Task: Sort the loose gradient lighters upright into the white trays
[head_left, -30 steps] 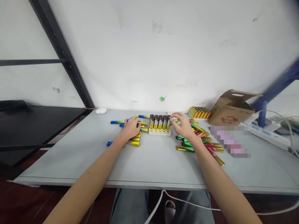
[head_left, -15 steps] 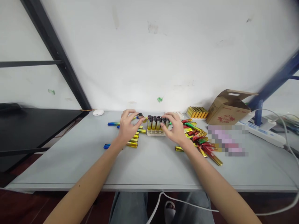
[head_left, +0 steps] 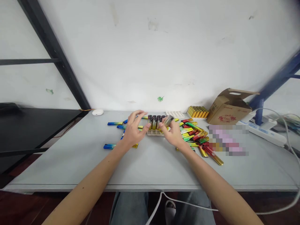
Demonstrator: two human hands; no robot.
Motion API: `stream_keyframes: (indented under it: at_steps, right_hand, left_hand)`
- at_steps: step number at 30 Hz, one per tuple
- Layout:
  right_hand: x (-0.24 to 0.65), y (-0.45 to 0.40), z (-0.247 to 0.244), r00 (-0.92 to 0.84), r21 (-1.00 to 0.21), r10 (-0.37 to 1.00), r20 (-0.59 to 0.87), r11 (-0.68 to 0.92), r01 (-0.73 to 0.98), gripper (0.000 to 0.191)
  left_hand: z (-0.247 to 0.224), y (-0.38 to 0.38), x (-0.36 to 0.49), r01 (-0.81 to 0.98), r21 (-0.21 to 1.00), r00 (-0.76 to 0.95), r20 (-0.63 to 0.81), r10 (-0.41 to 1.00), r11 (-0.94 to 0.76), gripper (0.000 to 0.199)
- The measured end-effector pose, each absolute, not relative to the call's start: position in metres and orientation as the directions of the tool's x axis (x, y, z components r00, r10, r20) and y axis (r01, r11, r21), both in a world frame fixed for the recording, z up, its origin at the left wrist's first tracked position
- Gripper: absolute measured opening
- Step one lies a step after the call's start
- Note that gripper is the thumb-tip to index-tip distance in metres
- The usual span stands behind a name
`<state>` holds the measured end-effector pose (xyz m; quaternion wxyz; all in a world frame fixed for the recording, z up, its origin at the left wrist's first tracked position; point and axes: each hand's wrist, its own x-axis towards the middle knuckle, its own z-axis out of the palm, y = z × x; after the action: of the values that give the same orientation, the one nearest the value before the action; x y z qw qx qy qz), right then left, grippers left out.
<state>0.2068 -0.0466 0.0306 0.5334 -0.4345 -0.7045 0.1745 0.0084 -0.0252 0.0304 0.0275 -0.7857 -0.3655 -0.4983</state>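
Observation:
A white tray [head_left: 153, 133] with round holes stands mid-table, holding several upright battery-like cylinders [head_left: 154, 122] with black tops and gold lower parts. At the tray's right side, my right hand [head_left: 172, 132] is closed on a tilted battery [head_left: 167, 121], silvery and gold and blurred by motion. My left hand [head_left: 135, 128] is beside the tray's left edge, thumb and fingers apart, with nothing seen between them. Blue-and-gold shiny flat pieces [head_left: 114, 123] lie left of and under my left hand. Next to my right hand spreads a pile of red, green and gold pieces [head_left: 197, 136].
Behind the pile stand a perforated white tray [head_left: 175, 114] and a tray of yellow-orange cylinders [head_left: 198, 112]. Farther right are an open cardboard box [head_left: 228, 109], a white power strip [head_left: 264, 132] and a cable. A white case [head_left: 97, 112] sits at the back left.
The black-topped battery has left my left hand, whose fingers have spread and shifted towards the tray. My right hand now holds a battery tilted above the tray's right side.

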Motion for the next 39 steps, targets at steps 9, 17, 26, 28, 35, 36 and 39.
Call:
stream_keyframes:
  at_steps: [9, 17, 26, 28, 35, 36, 39]
  right_hand:
    - [0.233, -0.029, 0.048, 0.014, -0.84, 0.977, 0.214, 0.191, -0.508, 0.016]
    - [0.239, -0.033, 0.051, -0.272, -0.719, 0.958, 0.096, -0.122, -0.684, 0.049]
    - [0.234, -0.031, 0.043, -0.364, -0.739, 0.926, 0.102, -0.174, -0.651, 0.045]
    - [0.234, -0.03, 0.042, -0.358, -0.744, 0.928, 0.097, -0.171, -0.646, 0.045]
    - [0.234, -0.03, 0.041, -0.328, -0.777, 0.941, 0.083, -0.144, -0.612, 0.041]
    - [0.233, -0.03, 0.042, -0.322, -0.783, 0.943, 0.086, -0.136, -0.607, 0.04]
    - [0.231, -0.032, 0.044, -0.316, -0.815, 0.943, 0.104, -0.101, -0.57, 0.036]
  left_hand:
    - [0.006, -0.002, -0.005, 0.818, 0.275, 0.411, 0.337, 0.847, -0.506, 0.064]
    - [0.002, 0.0, -0.005, 0.811, 0.253, 0.459, 0.28, 0.843, -0.527, 0.06]
    - [0.0, -0.001, 0.001, 0.802, 0.221, 0.488, 0.294, 0.822, -0.555, 0.054]
    - [0.0, -0.001, 0.0, 0.799, 0.22, 0.497, 0.284, 0.82, -0.56, 0.055]
    - [0.0, 0.0, -0.006, 0.773, 0.209, 0.543, 0.269, 0.795, -0.599, 0.054]
    - [0.002, -0.001, -0.006, 0.767, 0.216, 0.548, 0.268, 0.792, -0.604, 0.053]
    - [0.006, -0.002, -0.005, 0.756, 0.229, 0.562, 0.252, 0.788, -0.613, 0.049]
